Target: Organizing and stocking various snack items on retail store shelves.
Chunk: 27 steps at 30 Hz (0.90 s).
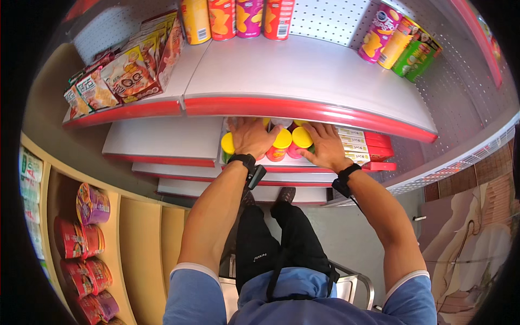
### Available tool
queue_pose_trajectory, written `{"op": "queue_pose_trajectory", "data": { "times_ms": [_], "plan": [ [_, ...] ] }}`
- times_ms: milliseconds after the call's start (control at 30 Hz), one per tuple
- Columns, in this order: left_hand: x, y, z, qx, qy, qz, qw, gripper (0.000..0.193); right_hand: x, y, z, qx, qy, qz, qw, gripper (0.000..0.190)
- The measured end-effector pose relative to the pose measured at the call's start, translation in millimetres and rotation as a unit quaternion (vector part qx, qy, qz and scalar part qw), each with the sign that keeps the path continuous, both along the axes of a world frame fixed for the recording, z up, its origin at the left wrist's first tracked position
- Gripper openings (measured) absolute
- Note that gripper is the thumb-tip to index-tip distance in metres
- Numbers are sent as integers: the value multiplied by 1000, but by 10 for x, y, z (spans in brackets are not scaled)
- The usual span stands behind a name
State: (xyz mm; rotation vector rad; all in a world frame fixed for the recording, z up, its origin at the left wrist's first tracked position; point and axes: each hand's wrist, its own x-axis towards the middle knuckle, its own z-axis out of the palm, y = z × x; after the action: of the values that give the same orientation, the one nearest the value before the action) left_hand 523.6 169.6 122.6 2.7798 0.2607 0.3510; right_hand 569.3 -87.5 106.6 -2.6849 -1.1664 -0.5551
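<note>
On a lower shelf stand several small tubs with yellow lids, among them a red tub (277, 152) and a pink one (294, 151). My left hand (252, 136) rests over the tubs, fingers spread, between a yellow-lidded green tub (228, 148) and the red tub. At the right of the group, my right hand (325, 145) lies with its thumb by the pink tub and its fingers reaching back under the upper shelf. The fingertips of both hands are partly hidden by that shelf's edge; I cannot tell whether either hand grips a tub.
The upper shelf's red edge (284, 106) overhangs my hands. Stacked boxes (354, 145) stand to their right. Chip canisters (248, 18) and snack packets (128, 77) occupy the upper shelf. Instant noodle cups (83, 237) fill a wooden rack at left. A metal-framed cart (361, 280) is behind me.
</note>
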Motion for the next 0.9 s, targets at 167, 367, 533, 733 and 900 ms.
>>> {"op": "queue_pose_trajectory", "data": {
  "times_ms": [167, 367, 533, 733, 900],
  "plan": [
    [127, 99, -81, -58, -62, 5, 996, 69, -26, 9, 9, -25, 60, -47, 997, 87],
    [66, 543, -74, -392, -158, 22, 906, 56, -56, -13, 8, -13, 45, -57, 997, 87],
    [-178, 690, -181, -176, -171, 98, 964, 57, -50, -10, -20, 1, 39, -47, 998, 85],
    [23, 486, -166, -170, -96, 89, 977, 67, -52, -19, -35, -4, 36, -66, 997, 82],
    [88, 434, -11, -215, 18, 168, 962, 75, -66, -32, -23, 27, 48, -59, 997, 83]
  ]
}}
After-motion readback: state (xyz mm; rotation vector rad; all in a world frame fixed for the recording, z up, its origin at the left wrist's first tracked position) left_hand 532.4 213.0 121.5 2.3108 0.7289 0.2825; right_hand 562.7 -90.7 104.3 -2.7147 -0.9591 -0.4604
